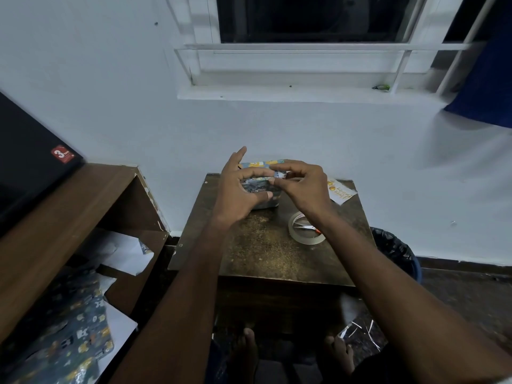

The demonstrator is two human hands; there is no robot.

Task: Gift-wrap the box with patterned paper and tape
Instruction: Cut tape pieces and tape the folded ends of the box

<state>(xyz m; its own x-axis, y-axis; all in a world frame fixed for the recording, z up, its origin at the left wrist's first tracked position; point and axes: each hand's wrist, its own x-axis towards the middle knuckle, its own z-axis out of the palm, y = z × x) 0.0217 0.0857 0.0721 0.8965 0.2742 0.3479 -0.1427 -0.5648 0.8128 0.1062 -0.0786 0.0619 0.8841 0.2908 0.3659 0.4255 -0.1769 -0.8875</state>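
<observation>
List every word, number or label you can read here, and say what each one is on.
"3": large white numeral on the red sticker on the black device at left; its smaller print is too blurred to read.
Gold script on the white card on the small table: upside down, too blurred to read surely.

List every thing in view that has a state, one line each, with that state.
box: wrapped in patterned paper, upright on the small table, held
left hand: grips the box's near end, index raised
right hand: fingers pinch the paper at the box's top edge
tape roll: lying flat on the table, untouched
scissors: lying through the roll's hole
card: flat at the table's far right corner
</observation>
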